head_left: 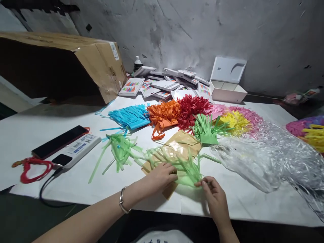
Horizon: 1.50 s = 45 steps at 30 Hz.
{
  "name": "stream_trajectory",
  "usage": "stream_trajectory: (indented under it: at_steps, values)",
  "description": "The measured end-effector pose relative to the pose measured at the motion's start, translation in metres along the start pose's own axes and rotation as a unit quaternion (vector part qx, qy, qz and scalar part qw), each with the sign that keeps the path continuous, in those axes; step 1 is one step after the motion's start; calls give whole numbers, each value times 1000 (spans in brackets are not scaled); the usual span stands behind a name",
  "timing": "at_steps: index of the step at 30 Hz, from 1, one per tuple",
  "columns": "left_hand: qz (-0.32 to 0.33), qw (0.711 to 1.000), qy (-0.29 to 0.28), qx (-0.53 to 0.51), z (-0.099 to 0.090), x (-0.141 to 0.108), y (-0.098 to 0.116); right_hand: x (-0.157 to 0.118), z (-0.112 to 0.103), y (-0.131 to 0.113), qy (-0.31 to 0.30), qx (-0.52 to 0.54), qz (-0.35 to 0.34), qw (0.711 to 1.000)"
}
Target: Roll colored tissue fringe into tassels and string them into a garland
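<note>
My left hand (163, 175) has its fingers curled and pressed together on the left part of a sheet of light green fringed tissue paper (188, 170); its fingertips are partly hidden. At the right corner of the same tissue, my right hand (214, 194) pinches the edge between thumb and forefinger. Beneath the tissue lies a tan paper piece with a shiny, clear-taped surface (181, 145). A loose heap of pale green strips (120, 150) rests to the left. Just beyond the tan piece stands a darker green fringed tassel bundle (209, 131).
Blue (130, 116), orange (164, 113), red (192, 109) and yellow (235, 121) fringe bundles line the table. Silver tinsel in clear plastic (275, 152) covers the right. Behind are flat printed boxes (164, 85), an open white box (229, 91) and a large carton (101, 67). A phone (59, 141) and power bank (78, 150) lie left.
</note>
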<state>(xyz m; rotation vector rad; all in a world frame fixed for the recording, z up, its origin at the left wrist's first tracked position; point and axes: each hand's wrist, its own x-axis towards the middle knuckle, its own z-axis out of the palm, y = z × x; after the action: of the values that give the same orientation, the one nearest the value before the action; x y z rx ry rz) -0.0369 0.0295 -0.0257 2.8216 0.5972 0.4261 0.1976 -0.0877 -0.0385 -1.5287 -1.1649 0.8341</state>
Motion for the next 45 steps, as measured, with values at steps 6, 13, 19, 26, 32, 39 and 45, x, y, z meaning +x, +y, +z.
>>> stream_trajectory:
  at_steps: [6,13,19,26,32,39,45]
  values:
    - [-16,999,-25,45,12,-3,25,-11,-35,17,348,134,40,927]
    - [-9,999,-18,42,17,2,43,-32,-5,-10,42,-301,-373,877]
    - [-8,999,-34,34,9,10,31,-27,25,13,-23,-398,-367,841]
    - [-181,978,30,96,-9,14,6,-34,26,17,-17,-375,-346,860]
    - [18,1000,-7,14,0,21,23,-35,26,13,-17,-346,-373,861]
    - [-146,983,38,104,4,33,15,-38,19,14,-36,-327,-376,866]
    - [39,998,11,-43,3,21,22,-38,19,10,-47,-319,-346,881]
